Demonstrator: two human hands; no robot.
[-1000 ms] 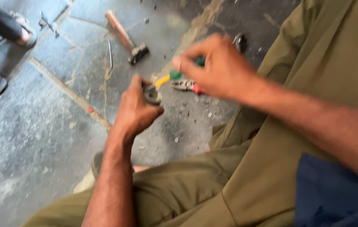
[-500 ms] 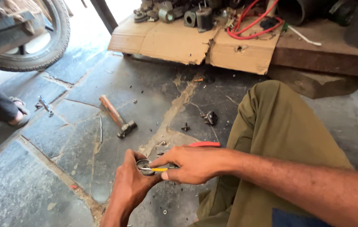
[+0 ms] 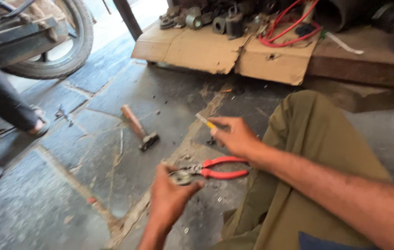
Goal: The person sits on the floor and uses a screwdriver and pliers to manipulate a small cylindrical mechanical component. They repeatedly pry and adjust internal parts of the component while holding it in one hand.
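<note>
A: A workshop floor (image 3: 44,217) of grey stone slabs with gritty seams. At the back a low bench (image 3: 368,65) carries torn cardboard (image 3: 206,48), metal parts and a red cable (image 3: 289,32); a tyre (image 3: 67,51) stands at far left.

B: And the hands?

A: The left hand (image 3: 171,194) is closed on a small round metal part (image 3: 181,177), held just above the floor. The right hand (image 3: 236,136) is pinched shut on a thin tool with a yellow grip (image 3: 206,121), its tip pointing up and left, apart from the part.

B: What lies around them?

A: Red-handled pliers (image 3: 220,167) rest on the floor just beside the round part, untouched. A wooden-handled hammer (image 3: 138,127) lies well to the left, also untouched. Another person's leg and sandalled foot (image 3: 37,127) show at the left edge.

B: How far along does the work look?

A: I'd judge it midway: the part is in hand and a tool is picked up, but the tool isn't on the part. Whether anything on the part is already loosened, I can't tell; it's too small.
</note>
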